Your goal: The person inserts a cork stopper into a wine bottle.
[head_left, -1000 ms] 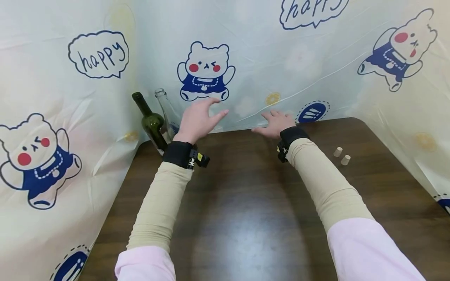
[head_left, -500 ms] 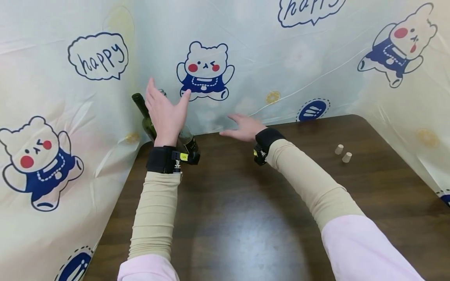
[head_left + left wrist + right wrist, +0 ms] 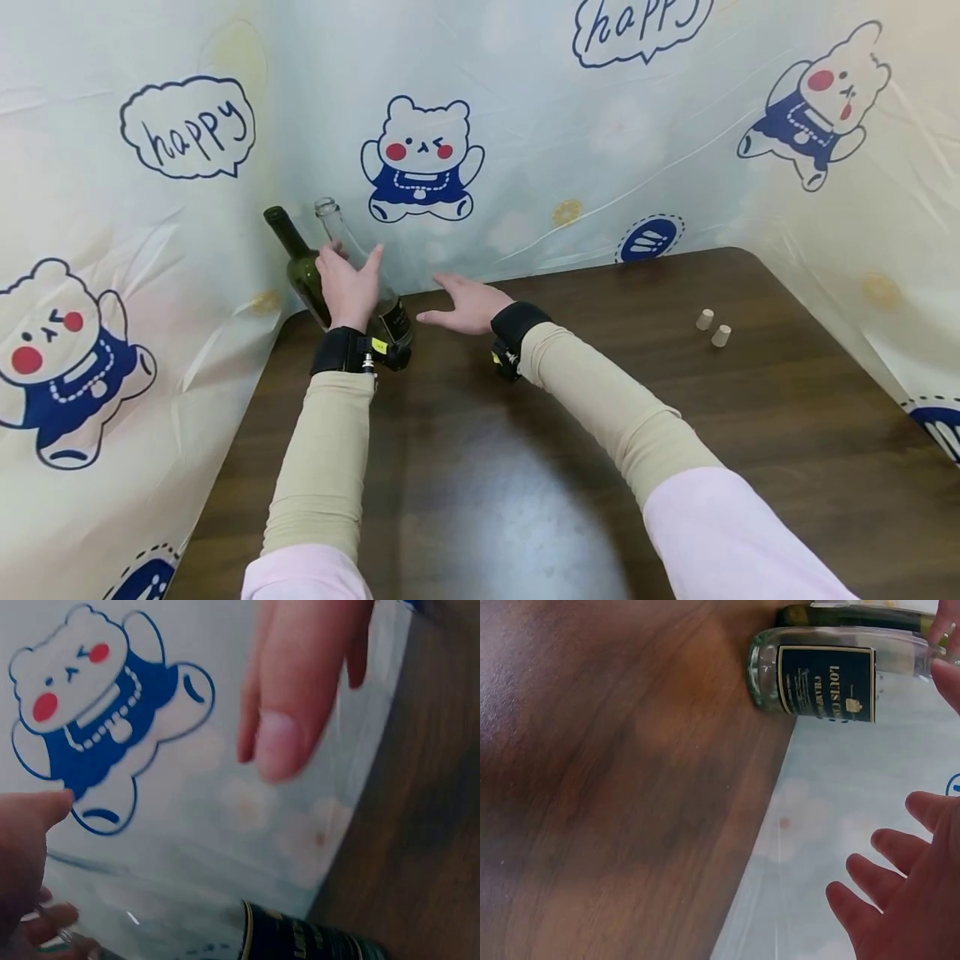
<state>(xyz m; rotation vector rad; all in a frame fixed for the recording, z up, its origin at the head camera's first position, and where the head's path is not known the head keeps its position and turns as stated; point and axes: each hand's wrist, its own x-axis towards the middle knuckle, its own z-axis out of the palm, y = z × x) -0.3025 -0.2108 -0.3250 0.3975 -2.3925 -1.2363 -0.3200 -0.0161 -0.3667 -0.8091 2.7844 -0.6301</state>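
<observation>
My left hand (image 3: pixel 348 290) is at the clear glass bottle (image 3: pixel 358 242), which stands upright at the back left and has a dark label. The fingers reach round the bottle's far side while the thumb stands apart, nearly straight. In the left wrist view, curved fingertips (image 3: pixel 56 922) show through the glass. Just left of it is a green glass bottle (image 3: pixel 300 271), its lower part partly hidden by the left hand. My right hand (image 3: pixel 468 307) hovers to the right of the clear bottle, fingers spread and holding nothing; the right wrist view shows its separate fingers (image 3: pixel 877 877).
Two small pale corks (image 3: pixel 705 319) lie on the right part of the dark wooden table (image 3: pixel 600 392). A cloth printed with bears (image 3: pixel 423 158) hangs close behind the table's back edge and along its sides.
My left hand has gone left, from the back middle to the clear bottle, then lowered round it. My right hand has moved left toward the bottles, staying spread. The corks lie as before.
</observation>
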